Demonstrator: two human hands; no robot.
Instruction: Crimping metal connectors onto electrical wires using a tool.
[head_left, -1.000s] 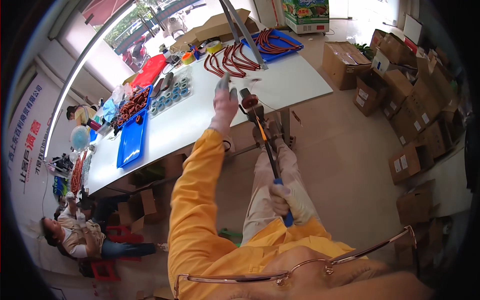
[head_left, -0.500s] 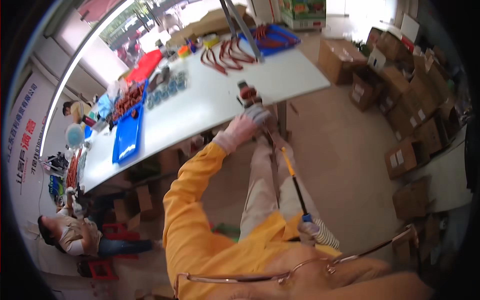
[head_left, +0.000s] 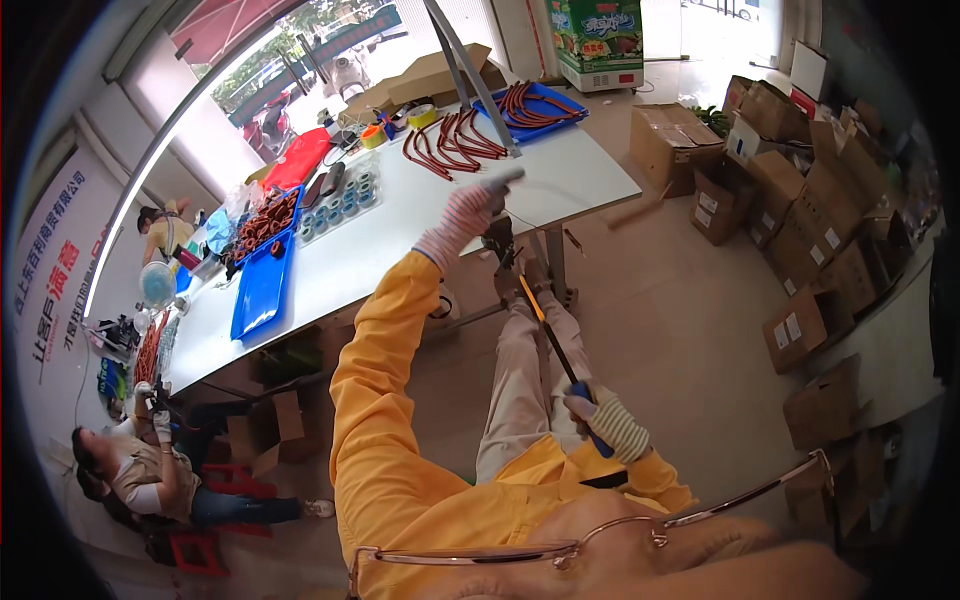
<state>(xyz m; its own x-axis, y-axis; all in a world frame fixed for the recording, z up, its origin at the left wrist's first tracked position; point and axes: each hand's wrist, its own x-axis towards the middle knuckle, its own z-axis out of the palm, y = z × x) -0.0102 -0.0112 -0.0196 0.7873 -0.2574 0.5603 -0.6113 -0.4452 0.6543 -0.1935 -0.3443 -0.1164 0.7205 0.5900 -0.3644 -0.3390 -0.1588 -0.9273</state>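
Note:
My left hand (head_left: 462, 222), in a pink-and-white striped glove with grey fingers, is raised over the table's near edge. Its fingers stretch to the right and are partly blurred. Beyond them, a blurred reddish-brown strip (head_left: 640, 208) shows above the floor, apart from the hand; a faint pale streak lies between. Below the hand, a dark clamp-like tool (head_left: 499, 236) sits at the table edge. From near it, a long orange-and-black handle (head_left: 557, 337) slants down to a blue grip. My right hand (head_left: 610, 425), in a striped glove, is closed round that grip.
On the white table (head_left: 400, 230) are reddish-brown cable-like lengths (head_left: 455, 142), a blue tray (head_left: 263, 290) and a tray of bluish rolls (head_left: 340, 203). Cardboard boxes (head_left: 800, 235) crowd the floor at right. A seated person (head_left: 160, 465) works at the left.
My left hand has lifted from the tool at the table edge. The blurred strip has appeared to the right. My right hand and the handle have shifted up and left.

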